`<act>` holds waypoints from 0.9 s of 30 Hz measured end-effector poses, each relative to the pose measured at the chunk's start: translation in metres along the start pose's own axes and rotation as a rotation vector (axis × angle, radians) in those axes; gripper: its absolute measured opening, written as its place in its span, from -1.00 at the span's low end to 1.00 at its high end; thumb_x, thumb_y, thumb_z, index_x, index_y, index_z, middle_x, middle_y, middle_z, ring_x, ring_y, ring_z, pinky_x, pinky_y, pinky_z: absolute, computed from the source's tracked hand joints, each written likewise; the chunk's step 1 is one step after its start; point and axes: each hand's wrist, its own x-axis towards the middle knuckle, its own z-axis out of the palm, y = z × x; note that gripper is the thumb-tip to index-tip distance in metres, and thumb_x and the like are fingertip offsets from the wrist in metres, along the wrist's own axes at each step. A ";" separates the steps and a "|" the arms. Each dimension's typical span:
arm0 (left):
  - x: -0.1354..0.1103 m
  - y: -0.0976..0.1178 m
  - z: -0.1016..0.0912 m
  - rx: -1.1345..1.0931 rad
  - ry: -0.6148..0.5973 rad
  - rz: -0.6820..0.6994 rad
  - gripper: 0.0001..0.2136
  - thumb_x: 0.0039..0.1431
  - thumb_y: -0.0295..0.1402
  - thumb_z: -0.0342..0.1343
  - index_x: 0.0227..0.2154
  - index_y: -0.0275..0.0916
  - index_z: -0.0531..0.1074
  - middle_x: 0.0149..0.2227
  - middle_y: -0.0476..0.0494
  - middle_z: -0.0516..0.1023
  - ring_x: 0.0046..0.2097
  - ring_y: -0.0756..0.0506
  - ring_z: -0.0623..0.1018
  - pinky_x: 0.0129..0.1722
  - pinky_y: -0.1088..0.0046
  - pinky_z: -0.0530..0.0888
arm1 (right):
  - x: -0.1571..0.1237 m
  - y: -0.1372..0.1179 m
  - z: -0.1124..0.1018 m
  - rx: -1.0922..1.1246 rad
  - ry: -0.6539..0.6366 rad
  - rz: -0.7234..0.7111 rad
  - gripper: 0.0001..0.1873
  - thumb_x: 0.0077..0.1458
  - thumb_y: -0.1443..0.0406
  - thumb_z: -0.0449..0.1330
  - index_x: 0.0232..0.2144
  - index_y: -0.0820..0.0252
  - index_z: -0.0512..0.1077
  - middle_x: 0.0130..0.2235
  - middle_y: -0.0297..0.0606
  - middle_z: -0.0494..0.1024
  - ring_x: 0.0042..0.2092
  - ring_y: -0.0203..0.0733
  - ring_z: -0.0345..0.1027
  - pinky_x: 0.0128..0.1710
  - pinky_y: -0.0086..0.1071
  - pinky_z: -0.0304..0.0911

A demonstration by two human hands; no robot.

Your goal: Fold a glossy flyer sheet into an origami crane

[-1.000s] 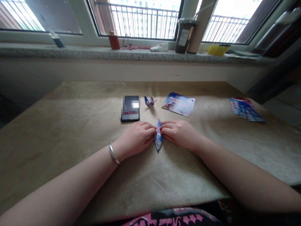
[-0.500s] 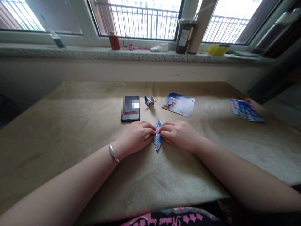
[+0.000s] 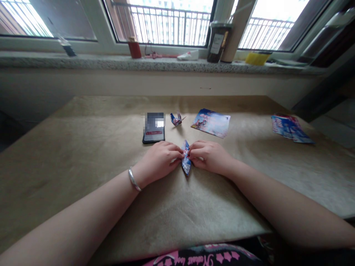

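A small folded piece of blue patterned paper (image 3: 186, 162) lies on the tan table cover (image 3: 83, 147) between my two hands. My left hand (image 3: 159, 160), with a silver bracelet on its wrist, pinches the paper's left side with curled fingers. From the other side my right hand (image 3: 210, 157) pinches it too, fingers bent and pressed together. Only the paper's upper tip and lower point show between the fingertips. Both hands rest on the table.
A dark phone (image 3: 154, 128) lies just beyond my left hand. A finished small paper crane (image 3: 176, 119) stands behind it, beside a blue printed sheet (image 3: 211, 122). More printed sheets (image 3: 290, 128) lie at the right edge. The windowsill (image 3: 155, 64) holds a red cup, a dark jar and other items.
The hands have drawn slightly closer on the folded paper, and its lower point looks shorter and lifted a little. Everything else on the table is unmoved.
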 end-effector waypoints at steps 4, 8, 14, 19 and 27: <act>-0.001 0.001 -0.001 0.014 -0.016 -0.002 -0.84 0.18 -0.39 0.06 -0.26 -0.17 0.53 -0.19 -0.08 0.58 -0.14 -0.09 0.53 -0.07 0.31 0.41 | 0.000 0.000 0.001 0.081 0.005 0.081 -0.88 0.05 0.36 0.16 -0.39 0.11 0.51 -0.26 -0.27 0.58 -0.21 -0.20 0.43 -0.24 -0.41 0.25; -0.002 0.002 -0.003 0.033 -0.010 0.016 -0.85 0.18 -0.35 0.06 -0.25 -0.18 0.51 -0.19 -0.10 0.57 -0.14 -0.10 0.52 -0.05 0.28 0.39 | -0.001 -0.001 0.002 0.147 0.029 0.139 -0.89 0.02 0.38 0.18 -0.43 0.12 0.51 -0.26 -0.27 0.59 -0.22 -0.23 0.46 -0.24 -0.44 0.27; -0.001 0.005 -0.006 0.143 -0.042 0.052 -0.83 0.17 -0.29 0.05 -0.26 -0.22 0.48 -0.24 -0.14 0.54 -0.15 -0.12 0.49 -0.03 0.25 0.36 | -0.002 -0.001 0.003 0.197 0.052 0.144 -0.88 0.03 0.38 0.17 -0.42 0.12 0.51 -0.26 -0.28 0.60 -0.23 -0.25 0.47 -0.24 -0.45 0.29; 0.001 0.004 -0.004 0.192 -0.060 0.085 -0.82 0.22 -0.32 -0.01 -0.28 -0.23 0.48 -0.24 -0.14 0.52 -0.15 -0.13 0.47 -0.07 0.27 0.37 | -0.001 -0.002 -0.001 0.013 -0.005 0.052 -0.89 0.05 0.35 0.16 -0.38 0.14 0.50 -0.27 -0.25 0.59 -0.19 -0.17 0.44 -0.17 -0.36 0.27; -0.001 0.001 -0.001 0.181 -0.039 0.110 -0.83 0.23 -0.33 -0.01 -0.29 -0.23 0.48 -0.25 -0.13 0.52 -0.18 -0.10 0.47 -0.11 0.32 0.36 | 0.001 -0.010 -0.006 -0.222 -0.065 -0.004 -0.80 0.18 0.28 0.07 -0.35 0.16 0.50 -0.27 -0.21 0.58 -0.18 -0.17 0.39 -0.25 -0.34 0.21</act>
